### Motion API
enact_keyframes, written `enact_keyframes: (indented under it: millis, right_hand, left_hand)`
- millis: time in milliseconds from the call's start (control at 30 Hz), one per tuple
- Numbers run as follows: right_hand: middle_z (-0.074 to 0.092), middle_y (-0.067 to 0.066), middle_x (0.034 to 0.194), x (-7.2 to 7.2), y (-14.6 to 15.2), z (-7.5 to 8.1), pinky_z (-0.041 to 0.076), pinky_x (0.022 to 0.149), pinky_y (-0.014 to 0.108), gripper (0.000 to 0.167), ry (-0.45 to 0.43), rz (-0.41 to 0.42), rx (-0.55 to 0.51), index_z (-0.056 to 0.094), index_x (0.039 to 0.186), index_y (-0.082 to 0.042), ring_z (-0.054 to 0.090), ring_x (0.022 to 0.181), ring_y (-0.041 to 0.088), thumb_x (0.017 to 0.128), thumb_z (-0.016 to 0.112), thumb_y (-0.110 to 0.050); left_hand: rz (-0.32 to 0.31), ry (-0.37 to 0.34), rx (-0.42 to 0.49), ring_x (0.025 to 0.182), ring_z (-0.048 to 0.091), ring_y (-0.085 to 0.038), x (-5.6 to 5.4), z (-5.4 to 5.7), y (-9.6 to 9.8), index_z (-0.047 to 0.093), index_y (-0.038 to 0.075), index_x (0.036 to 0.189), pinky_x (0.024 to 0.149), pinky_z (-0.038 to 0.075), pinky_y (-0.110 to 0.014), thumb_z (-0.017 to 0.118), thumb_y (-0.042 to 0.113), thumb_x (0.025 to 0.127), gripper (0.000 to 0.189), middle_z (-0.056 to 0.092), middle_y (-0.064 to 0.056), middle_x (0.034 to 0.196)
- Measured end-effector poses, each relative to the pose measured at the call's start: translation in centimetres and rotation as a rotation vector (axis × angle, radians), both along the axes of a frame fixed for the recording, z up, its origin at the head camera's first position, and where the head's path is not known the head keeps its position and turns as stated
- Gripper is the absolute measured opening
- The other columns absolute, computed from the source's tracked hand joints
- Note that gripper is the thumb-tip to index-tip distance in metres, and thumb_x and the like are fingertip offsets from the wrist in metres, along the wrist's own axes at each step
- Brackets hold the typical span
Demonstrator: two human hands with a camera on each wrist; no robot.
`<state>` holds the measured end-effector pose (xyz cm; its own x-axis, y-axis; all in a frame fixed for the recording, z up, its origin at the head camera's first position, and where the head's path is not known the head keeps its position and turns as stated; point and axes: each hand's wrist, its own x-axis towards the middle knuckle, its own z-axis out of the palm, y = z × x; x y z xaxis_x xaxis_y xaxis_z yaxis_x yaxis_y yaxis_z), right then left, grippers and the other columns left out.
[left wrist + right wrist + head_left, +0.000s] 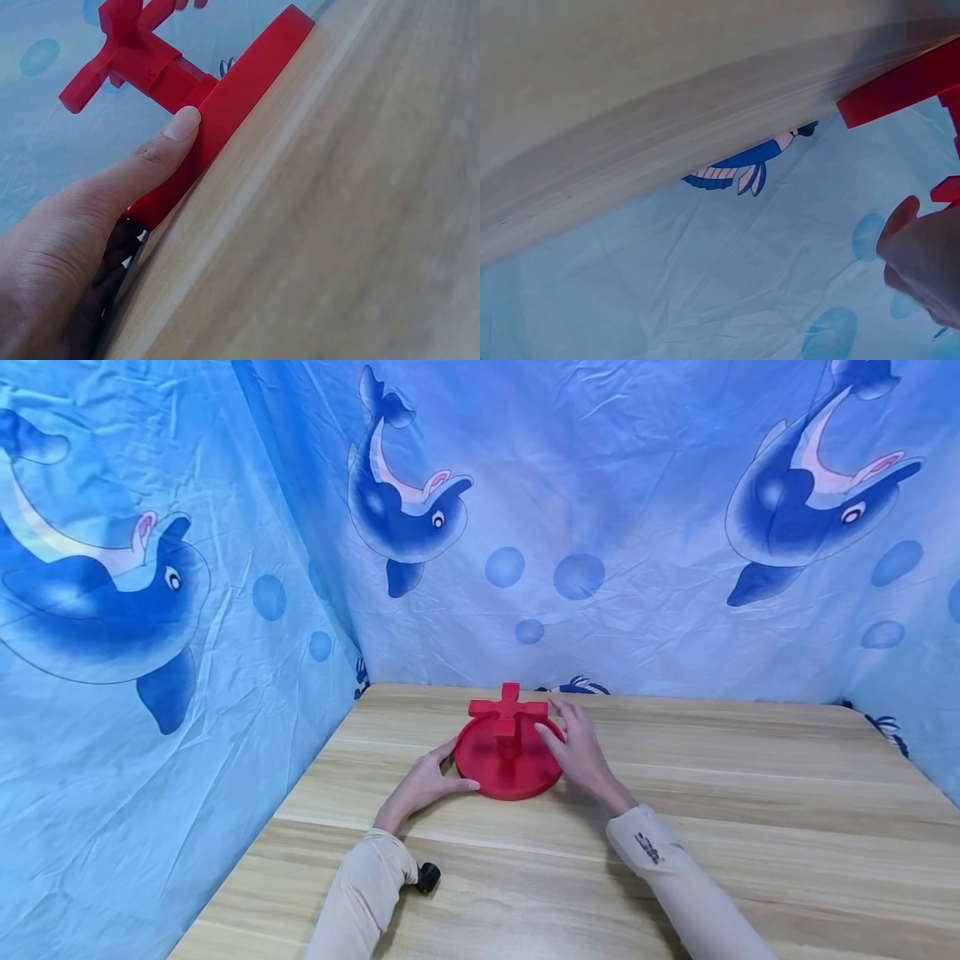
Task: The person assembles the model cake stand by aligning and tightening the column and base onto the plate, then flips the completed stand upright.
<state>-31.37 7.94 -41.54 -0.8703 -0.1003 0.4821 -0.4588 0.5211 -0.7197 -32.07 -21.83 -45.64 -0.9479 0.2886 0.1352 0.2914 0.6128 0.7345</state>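
A red stand (483,767) sits upright on the wooden table, with a round rimmed base, a post in the middle and a cross-shaped top (510,710). My left hand (420,783) holds the base from the left. In the left wrist view the thumb of that hand (90,199) lies against the base's rim (247,86), while its other fingers are mostly hidden behind. At the stand's right side is my right hand (583,752), its fingers loosely bent near the cross's right arm. The right wrist view shows this hand (926,259) above the base (892,90); contact with the cross cannot be told.
The wooden table (750,810) stretches toward the right and the front. Behind it and at its left hangs a blue curtain (645,635) printed with dolphins. A small black object (427,877) sits beside the left sleeve (367,885).
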Motion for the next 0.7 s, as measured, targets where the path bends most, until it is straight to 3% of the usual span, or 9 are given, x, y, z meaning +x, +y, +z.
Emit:
enact_keyframes:
  millis: [167, 700]
  right_hand:
    - [0.051, 0.019, 0.145, -0.56, -0.06, -0.06, 0.054, 0.099, 0.054, 0.067, -0.045, 0.035, -0.016, 0.042, 0.157, -0.004, 0.049, 0.131, 0.037, 0.099, 0.072, -0.018]
    - [0.06, 0.013, 0.128, -0.18, -0.16, -0.11, 0.055, 0.091, 0.05, 0.047, -0.024, 0.041, -0.112, 0.058, 0.142, -0.005, 0.054, 0.122, 0.038, 0.099, 0.073, -0.014]
  left_hand:
    - [-0.005, 0.007, 0.003, 0.147, 0.038, -0.03, -0.13, -0.03, -0.04, 0.039, 0.015, 0.161, 0.115, 0.039, -0.051, 0.089, 0.052, 0.077, 0.105, 0.045, -0.009, 0.159]
    - [-0.006, 0.004, -0.013, 0.148, 0.036, -0.031, -0.11, -0.03, -0.1, 0.037, 0.016, 0.162, 0.116, 0.037, -0.052, 0.088, 0.054, 0.077, 0.106, 0.041, -0.009, 0.162]
